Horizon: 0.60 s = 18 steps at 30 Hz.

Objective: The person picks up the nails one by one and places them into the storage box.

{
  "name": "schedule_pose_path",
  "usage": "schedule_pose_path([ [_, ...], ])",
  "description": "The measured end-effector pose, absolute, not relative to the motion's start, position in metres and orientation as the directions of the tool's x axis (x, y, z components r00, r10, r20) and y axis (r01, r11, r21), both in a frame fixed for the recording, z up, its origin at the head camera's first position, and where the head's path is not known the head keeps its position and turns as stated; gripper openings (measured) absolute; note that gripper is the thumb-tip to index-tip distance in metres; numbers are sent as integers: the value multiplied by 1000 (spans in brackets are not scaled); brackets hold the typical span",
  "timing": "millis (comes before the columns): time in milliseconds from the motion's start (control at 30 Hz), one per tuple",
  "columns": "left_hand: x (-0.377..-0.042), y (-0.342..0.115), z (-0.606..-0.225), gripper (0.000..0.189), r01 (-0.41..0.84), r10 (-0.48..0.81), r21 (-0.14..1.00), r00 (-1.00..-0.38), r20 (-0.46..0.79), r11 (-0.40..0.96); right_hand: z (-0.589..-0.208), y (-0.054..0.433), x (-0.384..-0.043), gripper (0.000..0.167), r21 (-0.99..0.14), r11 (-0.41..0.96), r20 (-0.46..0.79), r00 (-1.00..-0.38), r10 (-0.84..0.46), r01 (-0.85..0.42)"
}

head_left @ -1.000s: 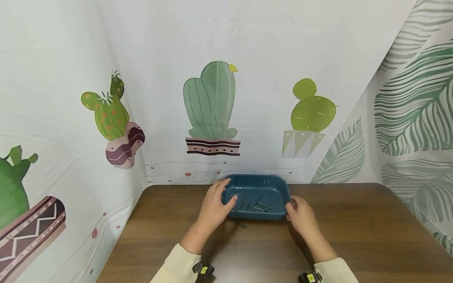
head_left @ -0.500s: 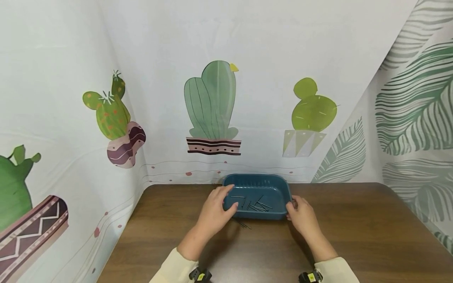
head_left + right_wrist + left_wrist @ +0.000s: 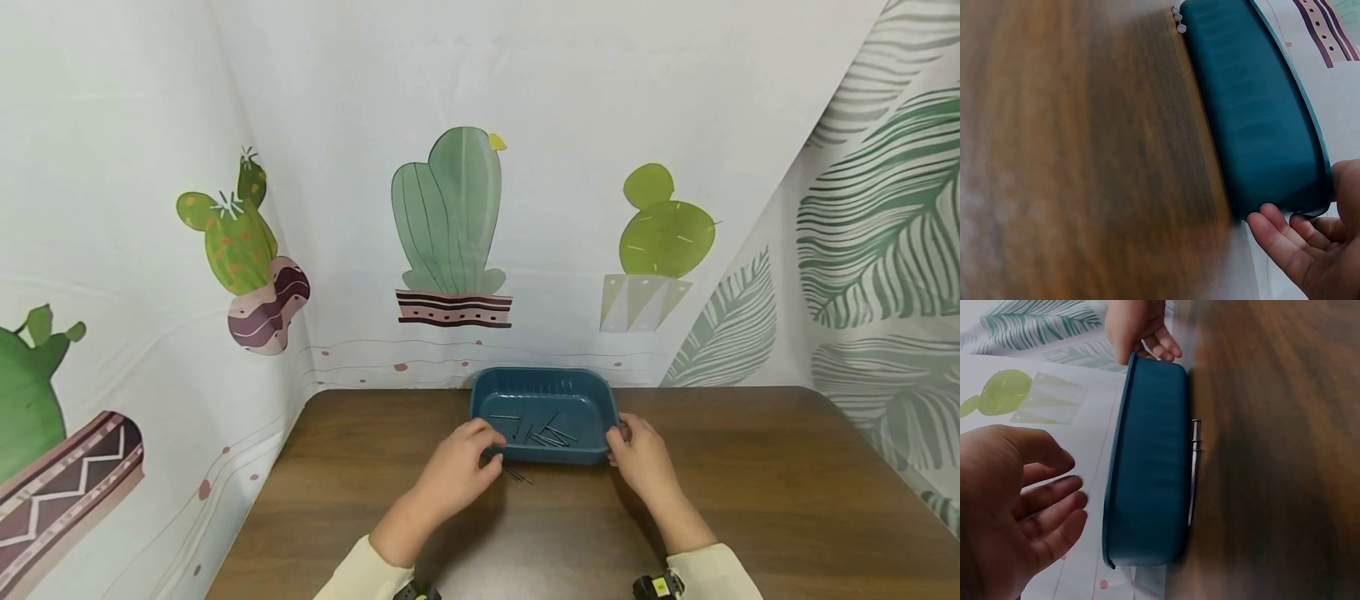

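Note:
A teal plastic tray (image 3: 543, 392) stands on the brown table (image 3: 750, 492) near the back wall, with several thin nails (image 3: 542, 435) lying in it. A few more nails (image 3: 517, 476) lie on the wood just before its front wall, also seen as nails (image 3: 1194, 469) in the left wrist view. My right hand (image 3: 636, 454) grips the tray's right end, fingers curled under the rim (image 3: 1297, 250). My left hand (image 3: 459, 462) hovers at the tray's front left corner. Its fingers (image 3: 1047, 509) are relaxed and hold nothing, a small gap away from the tray (image 3: 1147, 469).
Cloth printed with cacti (image 3: 447, 221) and leaves (image 3: 877, 233) hangs close behind and on both sides of the table. The tray sits almost against the back cloth. Bare wood stretches to the left, right and front of the tray.
My left hand has let go of the tray's left rim and drawn back toward me, down to the front left corner. The right hand and the tray have stayed put.

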<state>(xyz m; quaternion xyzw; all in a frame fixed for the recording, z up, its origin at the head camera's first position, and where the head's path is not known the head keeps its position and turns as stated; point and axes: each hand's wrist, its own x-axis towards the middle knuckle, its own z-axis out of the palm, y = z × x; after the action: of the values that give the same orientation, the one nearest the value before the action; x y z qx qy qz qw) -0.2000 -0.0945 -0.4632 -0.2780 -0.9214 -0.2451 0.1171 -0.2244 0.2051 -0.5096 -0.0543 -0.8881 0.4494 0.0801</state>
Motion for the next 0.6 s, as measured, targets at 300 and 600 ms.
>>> schedule_pose_path([
  [300,-196,-94,-480,29,591,553,287,-807,209,754,-514,207,-227,46,-792,610,100,-982,162,20],
  [600,-192,-92,-492,35,615,593,205,-788,165,761,-512,207,-226,47,-790,613,90,-984,154,24],
])
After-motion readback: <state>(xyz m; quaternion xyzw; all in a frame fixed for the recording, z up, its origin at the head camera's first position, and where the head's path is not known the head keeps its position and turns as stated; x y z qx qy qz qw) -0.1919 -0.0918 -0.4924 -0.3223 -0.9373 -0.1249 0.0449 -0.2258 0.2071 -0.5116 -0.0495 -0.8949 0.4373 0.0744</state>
